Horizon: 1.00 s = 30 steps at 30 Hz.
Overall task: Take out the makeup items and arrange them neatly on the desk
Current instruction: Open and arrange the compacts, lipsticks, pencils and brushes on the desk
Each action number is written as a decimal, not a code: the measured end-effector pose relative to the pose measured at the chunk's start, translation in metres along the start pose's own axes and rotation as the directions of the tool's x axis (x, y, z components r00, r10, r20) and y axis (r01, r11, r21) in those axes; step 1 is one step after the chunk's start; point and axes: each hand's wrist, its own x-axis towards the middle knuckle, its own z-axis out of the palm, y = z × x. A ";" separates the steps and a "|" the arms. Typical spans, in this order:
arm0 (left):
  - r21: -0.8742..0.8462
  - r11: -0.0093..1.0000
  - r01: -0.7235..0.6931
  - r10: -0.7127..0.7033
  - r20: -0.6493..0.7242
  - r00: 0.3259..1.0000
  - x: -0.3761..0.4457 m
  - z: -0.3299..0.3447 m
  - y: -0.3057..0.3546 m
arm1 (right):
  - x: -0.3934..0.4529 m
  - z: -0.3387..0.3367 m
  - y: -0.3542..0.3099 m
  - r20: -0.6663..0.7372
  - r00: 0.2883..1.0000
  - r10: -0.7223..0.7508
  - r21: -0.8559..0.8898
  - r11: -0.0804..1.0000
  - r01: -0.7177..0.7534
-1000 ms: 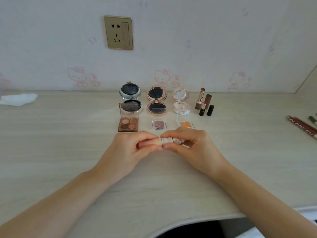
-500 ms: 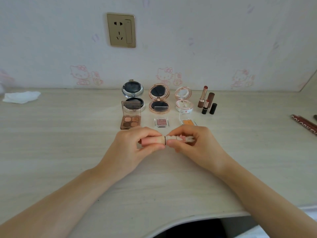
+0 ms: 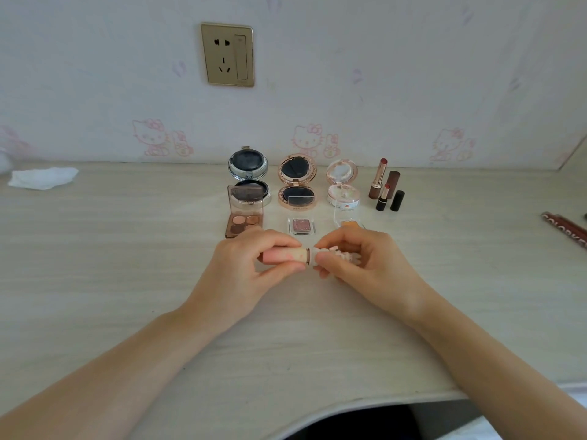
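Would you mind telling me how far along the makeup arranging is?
Done: three open compacts, palettes and uncapped lipsticks stand in rows by the wall. In hand: left hand and right hand pulling a pink lipstick apart. Left: placing it; pencils lie apart at the right edge.

Soft, even daylight fills the view; shadows under the hands (image 3: 317,265) are faint. Focus is sharp centrally. Wide-angle distortion bends the desk (image 3: 95,281) edges.
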 end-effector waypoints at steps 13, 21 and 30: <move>0.003 1.000 0.013 -0.013 -0.010 1.000 0.000 0.000 0.000 | 0.001 -0.001 -0.003 0.000 0.998 0.070 0.002 0.998 -0.070; -0.075 0.994 0.080 -0.080 0.009 0.997 0.001 -0.001 0.001 | 0.002 -0.005 -0.005 -0.045 0.999 0.031 0.107 0.994 -0.026; -0.105 0.990 0.092 -0.083 0.088 0.993 0.001 0.000 -0.001 | 0.001 -0.009 -0.005 -0.107 0.991 0.083 0.270 0.962 -0.052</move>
